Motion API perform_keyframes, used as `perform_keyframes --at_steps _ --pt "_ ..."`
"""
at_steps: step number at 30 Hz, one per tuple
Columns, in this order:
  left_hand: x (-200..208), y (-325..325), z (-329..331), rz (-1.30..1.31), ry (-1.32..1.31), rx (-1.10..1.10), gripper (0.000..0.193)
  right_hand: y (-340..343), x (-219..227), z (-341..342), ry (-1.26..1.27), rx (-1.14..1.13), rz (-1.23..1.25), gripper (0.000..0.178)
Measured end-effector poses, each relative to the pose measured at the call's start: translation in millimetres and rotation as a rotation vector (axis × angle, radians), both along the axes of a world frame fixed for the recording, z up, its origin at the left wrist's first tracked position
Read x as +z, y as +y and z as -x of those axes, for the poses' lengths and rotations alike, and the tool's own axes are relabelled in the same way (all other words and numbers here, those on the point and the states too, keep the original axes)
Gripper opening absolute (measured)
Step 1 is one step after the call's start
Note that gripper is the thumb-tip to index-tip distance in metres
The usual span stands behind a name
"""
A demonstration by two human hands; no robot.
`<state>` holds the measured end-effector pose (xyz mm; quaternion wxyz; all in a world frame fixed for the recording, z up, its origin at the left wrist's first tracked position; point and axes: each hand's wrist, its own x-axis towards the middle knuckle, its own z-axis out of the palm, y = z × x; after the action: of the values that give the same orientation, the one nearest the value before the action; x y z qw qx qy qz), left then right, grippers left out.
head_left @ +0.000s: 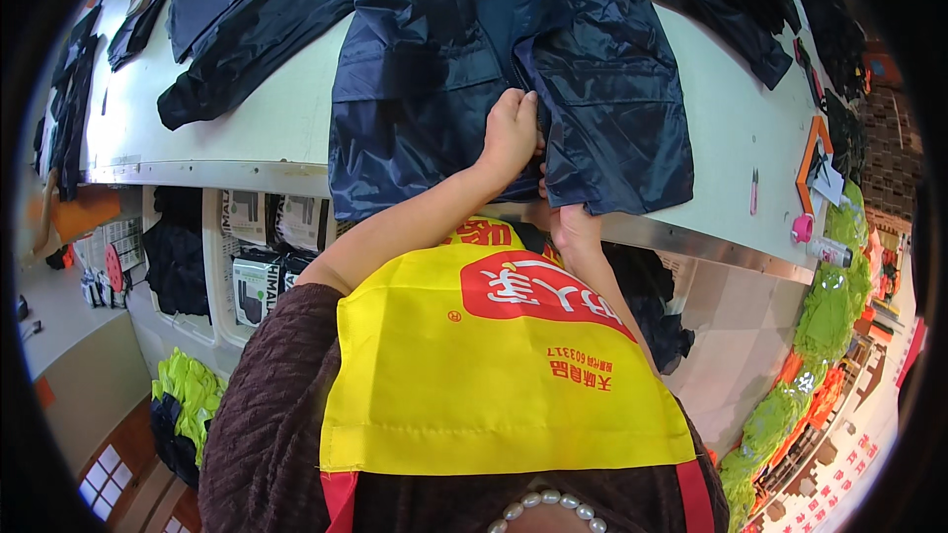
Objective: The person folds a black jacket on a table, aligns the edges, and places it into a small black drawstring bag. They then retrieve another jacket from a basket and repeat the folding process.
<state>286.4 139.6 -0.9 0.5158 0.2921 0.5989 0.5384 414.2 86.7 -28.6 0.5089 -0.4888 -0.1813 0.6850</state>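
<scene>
Gleaming, the navy jacket (617, 128) lies creased across the white table (736, 138).

The jacket (617, 128) is navy, the apron (434, 375) yellow (red-printed).

Brt. lt., fisheye dist., dk. corners

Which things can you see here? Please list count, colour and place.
Table: one, white, across upper half
Jacket: one, navy, over table's near edge
Other clothing: several, dark, table's left end
Crates: at least two, white, under table
Packages: several, white and black, in crate
Thin tool: one, pinkish, table's right
Frame: one, orange, table's right
Small container: one, pale, right corner
Bright pile: one, yellow-green, lower left
Bundles: several, green, right
Apron: one, yellow, worn
Left hand: one, bare, pinching jacket
Right hand: one, bare, at hem, partly hidden
</scene>
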Motion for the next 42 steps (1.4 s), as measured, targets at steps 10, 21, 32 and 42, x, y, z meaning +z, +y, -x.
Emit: perform_keyframes --at_steps 10,21,32,42 --pt "6 -28 17 0.203 -0.235 -0.378 0.018 5 36 -9 -0.089 0.258 0.096 0.016" --pt "2 -23 21 0.059 0.11 -0.58 0.024 40 43 -37 -0.054 0.574 0.202 0.016" --pt "-12 -67 38 -0.364 1.132 -0.704 0.024 99 48 -37 -0.437 0.236 -0.448 0.024" --pt "21 -88 53 -0.573 0.929 -0.507 0.021 59 -33 34 -0.41 0.339 -0.035 0.046"
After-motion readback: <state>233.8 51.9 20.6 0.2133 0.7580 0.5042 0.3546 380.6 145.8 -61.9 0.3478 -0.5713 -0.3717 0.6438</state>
